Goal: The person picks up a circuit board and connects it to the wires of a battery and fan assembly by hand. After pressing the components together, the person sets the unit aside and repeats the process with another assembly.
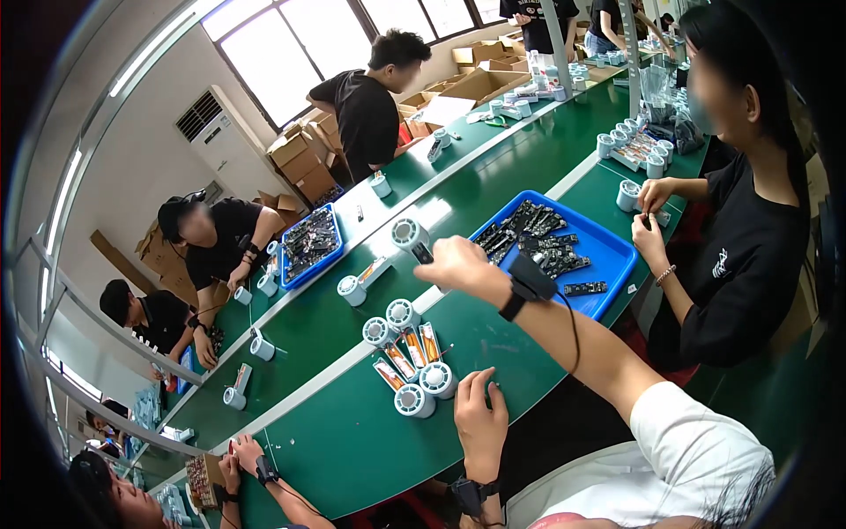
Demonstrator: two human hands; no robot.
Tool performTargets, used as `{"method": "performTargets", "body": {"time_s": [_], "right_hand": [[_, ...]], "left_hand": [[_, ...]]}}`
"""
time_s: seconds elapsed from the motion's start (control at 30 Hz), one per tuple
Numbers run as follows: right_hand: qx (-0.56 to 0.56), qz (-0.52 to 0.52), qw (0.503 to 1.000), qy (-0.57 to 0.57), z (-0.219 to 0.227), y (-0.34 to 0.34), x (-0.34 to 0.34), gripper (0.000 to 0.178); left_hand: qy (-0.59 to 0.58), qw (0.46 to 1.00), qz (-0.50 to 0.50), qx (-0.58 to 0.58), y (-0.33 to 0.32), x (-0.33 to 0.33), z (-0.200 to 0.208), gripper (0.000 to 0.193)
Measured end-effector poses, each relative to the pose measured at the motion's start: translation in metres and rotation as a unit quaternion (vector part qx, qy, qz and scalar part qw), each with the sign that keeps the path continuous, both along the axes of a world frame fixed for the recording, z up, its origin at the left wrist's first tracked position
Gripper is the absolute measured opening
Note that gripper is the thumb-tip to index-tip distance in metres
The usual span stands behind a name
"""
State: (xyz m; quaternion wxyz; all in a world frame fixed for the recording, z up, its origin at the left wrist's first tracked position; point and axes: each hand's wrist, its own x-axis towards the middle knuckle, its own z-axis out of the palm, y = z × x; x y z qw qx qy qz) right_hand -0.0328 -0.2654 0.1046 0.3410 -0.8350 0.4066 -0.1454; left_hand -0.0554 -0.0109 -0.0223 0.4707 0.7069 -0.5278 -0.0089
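Observation:
My right hand (463,264) reaches across the green bench, its fingers closed on the body of a light-blue handheld fan (408,234) with a round grille head. My left hand (481,419) lies on the bench near its front edge, fingers apart and holding nothing. Just left of it is a cluster of fan halves: two round heads (438,379) nearer me, others (401,313) behind. Between them, open handles show orange-and-white battery cells (410,348). Beyond, another open fan (352,289) lies on the green belt. The fingertips of my right hand are partly hidden.
A blue tray (608,256) of black circuit boards stands right of my right arm; another blue tray (333,256) is across the belt. Metal rails (326,379) run along the belt. Co-workers sit at right, lower left and opposite. More fans (630,145) stand at upper right.

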Motion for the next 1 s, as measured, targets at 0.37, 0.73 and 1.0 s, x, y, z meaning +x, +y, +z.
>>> {"method": "performTargets", "body": {"time_s": [0.37,0.73,1.0], "right_hand": [[-0.058,-0.13,0.99,-0.019,-0.121,-0.119,0.136,0.052],[-0.133,-0.075,0.988,0.03,-0.086,-0.088,0.086,0.048],[-0.304,-0.065,0.95,0.012,-0.041,-0.177,-0.032,0.022]], "left_hand": [[0.02,0.999,0.001,0.026,-0.004,0.003,-0.004,0.018],[0.002,1.0,0.011,0.001,0.0,-0.001,-0.007,0.015],[0.022,0.999,0.031,-0.034,-0.003,-0.011,0.002,0.021]]}}
